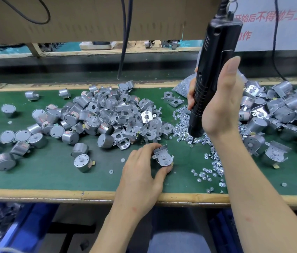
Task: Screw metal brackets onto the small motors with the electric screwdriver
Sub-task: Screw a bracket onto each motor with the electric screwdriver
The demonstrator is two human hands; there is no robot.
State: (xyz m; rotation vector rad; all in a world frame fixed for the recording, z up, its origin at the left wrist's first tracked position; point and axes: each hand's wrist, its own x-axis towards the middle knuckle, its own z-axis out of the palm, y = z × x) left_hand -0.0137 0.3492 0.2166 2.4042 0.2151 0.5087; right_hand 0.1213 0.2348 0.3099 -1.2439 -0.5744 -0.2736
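- Your left grip (140, 170) is closed on a small motor (163, 158). The thumb is under its near edge and the fingers are curled over its far side.
- The motor sits on the green table (53, 179), near the front edge and roughly in the middle of the view.
- A metal bracket (160, 149) lies over the motor's top face, with its folded flap standing up at the back. The motor's shaft boss shows through the bracket's hole.
- Your right grip (222, 106) is wrapped round the lower body of the electric screwdriver (215, 52). The palm faces left and the fingertips show on the tool's far side.
- You hold the screwdriver nearly upright, leaning a little to the right at the top.
- Its bit (192, 140) points down into the scatter of loose screws (182, 125), to the right of the held motor and apart from it. Whether the tip touches a screw cannot be told.
- A heap of bare motors and loose brackets (111, 115) lies behind your left grip, spreading to the left.
- A single motor (83, 162) stands just left of that grip.
- A pile of motors with brackets on (275, 114) lies on the right side of the table, behind your right forearm.
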